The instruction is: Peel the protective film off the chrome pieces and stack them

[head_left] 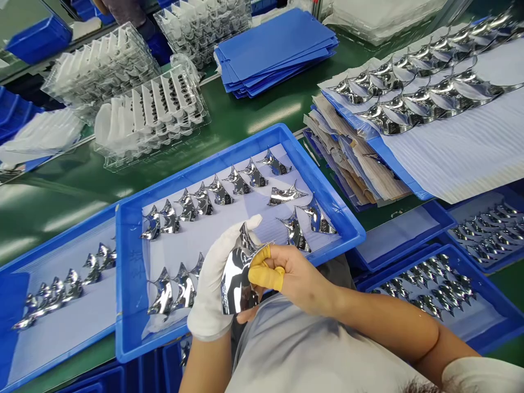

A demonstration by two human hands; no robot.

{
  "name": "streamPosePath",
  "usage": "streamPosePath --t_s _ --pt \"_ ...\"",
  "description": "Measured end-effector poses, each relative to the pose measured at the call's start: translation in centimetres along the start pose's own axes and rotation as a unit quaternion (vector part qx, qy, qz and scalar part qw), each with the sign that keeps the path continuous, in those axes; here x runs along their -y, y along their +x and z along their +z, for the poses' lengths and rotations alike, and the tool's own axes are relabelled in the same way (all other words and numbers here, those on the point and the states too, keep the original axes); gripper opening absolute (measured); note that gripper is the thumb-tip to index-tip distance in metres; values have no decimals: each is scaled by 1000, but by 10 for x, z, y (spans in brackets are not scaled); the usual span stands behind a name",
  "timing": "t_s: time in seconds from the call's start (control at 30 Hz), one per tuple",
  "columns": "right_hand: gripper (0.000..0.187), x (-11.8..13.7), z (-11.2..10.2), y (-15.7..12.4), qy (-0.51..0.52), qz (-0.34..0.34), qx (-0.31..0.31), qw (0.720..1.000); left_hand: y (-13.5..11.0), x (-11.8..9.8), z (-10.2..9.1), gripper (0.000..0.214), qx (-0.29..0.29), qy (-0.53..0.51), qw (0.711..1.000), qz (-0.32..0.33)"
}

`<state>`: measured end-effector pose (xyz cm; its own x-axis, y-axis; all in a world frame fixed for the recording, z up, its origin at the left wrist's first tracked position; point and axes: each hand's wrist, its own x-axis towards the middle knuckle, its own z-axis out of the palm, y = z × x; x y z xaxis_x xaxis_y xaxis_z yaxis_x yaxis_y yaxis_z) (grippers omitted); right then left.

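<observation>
My left hand, in a white glove, is closed around a shiny chrome curved part held close to my chest. My right hand, bare with yellow finger cots on two fingers, pinches the same part from the right side. Both hands hover over the near edge of a blue tray lined with white paper. On that paper lie several more chrome parts in rows.
A second blue tray with chrome parts lies at left, more trays at right. A raised board with chrome parts sits on stacked sheets at upper right. Clear blister packs and blue sheets rest on the green belt.
</observation>
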<state>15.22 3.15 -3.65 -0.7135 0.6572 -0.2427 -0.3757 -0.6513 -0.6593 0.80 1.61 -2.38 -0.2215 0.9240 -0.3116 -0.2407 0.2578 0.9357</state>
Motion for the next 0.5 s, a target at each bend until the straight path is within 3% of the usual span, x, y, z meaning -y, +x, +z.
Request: streamPosePath --t_s 0.2,0.5 --pt "31 1 0 2 52 13 45 998 -1 2 -2 43 24 -41 997 -53" --pt "32 -5 5 2 47 17 -10 999 -3 3 8 43 58 -92 982 -154"
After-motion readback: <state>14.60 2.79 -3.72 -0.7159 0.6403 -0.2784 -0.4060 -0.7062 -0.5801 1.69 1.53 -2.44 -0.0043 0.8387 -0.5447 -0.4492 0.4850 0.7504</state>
